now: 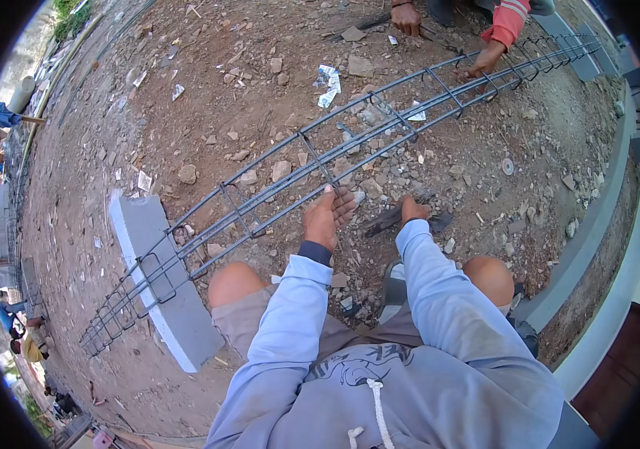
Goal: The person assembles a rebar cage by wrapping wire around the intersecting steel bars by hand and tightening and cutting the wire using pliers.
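Note:
A long cage of steel reinforcing bars with square stirrups (312,161) runs diagonally in front of me. My left hand (327,215) is just below its near bar, by a stirrup, palm turned up and fingers spread apart. To the right, my right hand (413,210) is low over a dark bundle that looks like tie wire (386,222) on the ground. Its fingers are curled, and what they hold, if anything, is hidden.
A grey concrete block (166,292) props the cage at left; another block (571,49) lies under its far right end. Across the cage, a co-worker's hand (485,61) touches the bars and the other hand (406,18) holds something dark. Rubble (281,170) litters the dirt.

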`<state>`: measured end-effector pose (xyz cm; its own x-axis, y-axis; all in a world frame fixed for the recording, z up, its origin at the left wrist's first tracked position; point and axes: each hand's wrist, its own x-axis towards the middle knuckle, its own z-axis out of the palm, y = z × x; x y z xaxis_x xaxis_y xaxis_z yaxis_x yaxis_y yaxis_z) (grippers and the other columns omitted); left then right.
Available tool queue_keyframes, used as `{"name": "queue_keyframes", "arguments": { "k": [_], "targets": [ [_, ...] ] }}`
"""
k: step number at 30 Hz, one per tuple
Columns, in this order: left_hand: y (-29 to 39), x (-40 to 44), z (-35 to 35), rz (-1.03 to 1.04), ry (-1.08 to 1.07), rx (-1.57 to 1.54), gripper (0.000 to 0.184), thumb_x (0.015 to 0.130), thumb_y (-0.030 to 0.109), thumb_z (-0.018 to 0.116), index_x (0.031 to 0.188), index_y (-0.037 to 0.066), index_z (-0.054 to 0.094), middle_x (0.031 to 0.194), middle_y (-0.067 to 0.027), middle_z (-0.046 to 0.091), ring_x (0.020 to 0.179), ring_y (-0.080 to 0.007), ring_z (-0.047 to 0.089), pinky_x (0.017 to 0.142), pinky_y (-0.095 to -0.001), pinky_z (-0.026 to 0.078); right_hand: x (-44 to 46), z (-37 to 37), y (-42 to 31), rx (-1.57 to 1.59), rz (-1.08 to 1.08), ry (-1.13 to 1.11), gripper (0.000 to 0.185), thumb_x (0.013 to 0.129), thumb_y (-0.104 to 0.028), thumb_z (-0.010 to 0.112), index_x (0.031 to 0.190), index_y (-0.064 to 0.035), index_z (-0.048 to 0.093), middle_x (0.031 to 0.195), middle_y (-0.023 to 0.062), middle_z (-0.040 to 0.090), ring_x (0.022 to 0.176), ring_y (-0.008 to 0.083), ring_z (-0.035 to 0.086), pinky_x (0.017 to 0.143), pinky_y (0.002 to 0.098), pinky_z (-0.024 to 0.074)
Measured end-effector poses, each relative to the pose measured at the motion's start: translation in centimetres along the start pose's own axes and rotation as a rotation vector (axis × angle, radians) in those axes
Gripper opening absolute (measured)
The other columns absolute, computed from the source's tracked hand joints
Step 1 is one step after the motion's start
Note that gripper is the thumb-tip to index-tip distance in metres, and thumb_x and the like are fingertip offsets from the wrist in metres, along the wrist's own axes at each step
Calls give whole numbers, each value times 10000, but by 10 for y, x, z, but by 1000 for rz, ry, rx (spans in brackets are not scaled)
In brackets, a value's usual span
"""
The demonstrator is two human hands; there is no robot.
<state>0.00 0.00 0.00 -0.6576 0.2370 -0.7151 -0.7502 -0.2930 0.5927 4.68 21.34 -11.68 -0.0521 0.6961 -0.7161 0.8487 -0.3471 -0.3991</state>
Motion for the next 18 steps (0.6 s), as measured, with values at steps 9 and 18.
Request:
{"name": "queue_keyframes", "arguments": {
  "k": [9, 18],
  "targets": [
    [-3, 9, 1, 43, -72, -290, 325, 936, 326, 494, 1004, 28, 604, 824, -17, 628, 666, -100, 589, 592, -242, 491, -80, -46, -35, 1117, -180, -621, 198, 793, -255, 552, 863, -74, 516, 774, 83, 570, 704, 235, 569, 631, 395, 489],
    [0, 8, -7, 109, -121, -33, 318, 911, 319, 544, 914, 11, 625, 616, 47, 466, 474, -50, 391, 433, -219, 341, -168, -78, -67, -127, -412, -752, 196, 771, -122, 555, 948, -39, 563, 713, 84, 641, 538, 160, 582, 389, 275, 401]
  ]
}}
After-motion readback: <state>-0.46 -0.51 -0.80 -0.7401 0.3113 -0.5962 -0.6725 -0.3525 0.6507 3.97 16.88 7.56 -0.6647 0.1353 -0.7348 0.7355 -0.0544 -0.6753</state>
